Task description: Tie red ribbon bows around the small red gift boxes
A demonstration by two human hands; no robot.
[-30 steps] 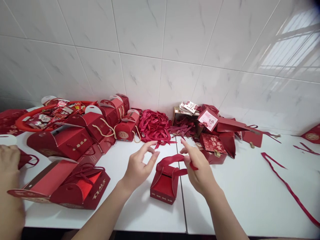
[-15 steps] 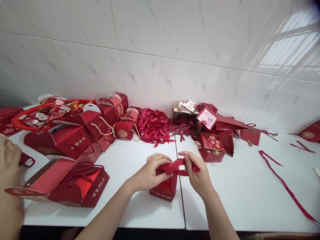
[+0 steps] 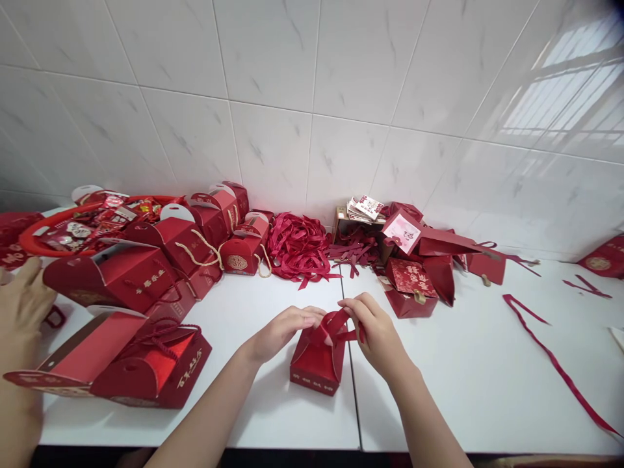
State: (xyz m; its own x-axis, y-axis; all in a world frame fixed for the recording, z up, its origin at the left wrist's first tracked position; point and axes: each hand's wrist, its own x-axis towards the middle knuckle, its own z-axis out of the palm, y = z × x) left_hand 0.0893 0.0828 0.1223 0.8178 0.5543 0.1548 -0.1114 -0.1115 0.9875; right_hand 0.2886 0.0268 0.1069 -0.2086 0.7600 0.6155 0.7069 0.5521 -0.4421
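On the white bench (image 3: 439, 390), head view, L hand (image 3: 280, 331), grip unclear, has shifted back vs. half a sec ago, baring more of the red box (image 3: 315, 374) front-ctr, while R hand (image 3: 375, 335) pinches its ribbon (image 3: 336, 320), so ribbon work's unfinished.

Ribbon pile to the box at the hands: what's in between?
White tabletop, then the left hand at the top of the box, per the head view.
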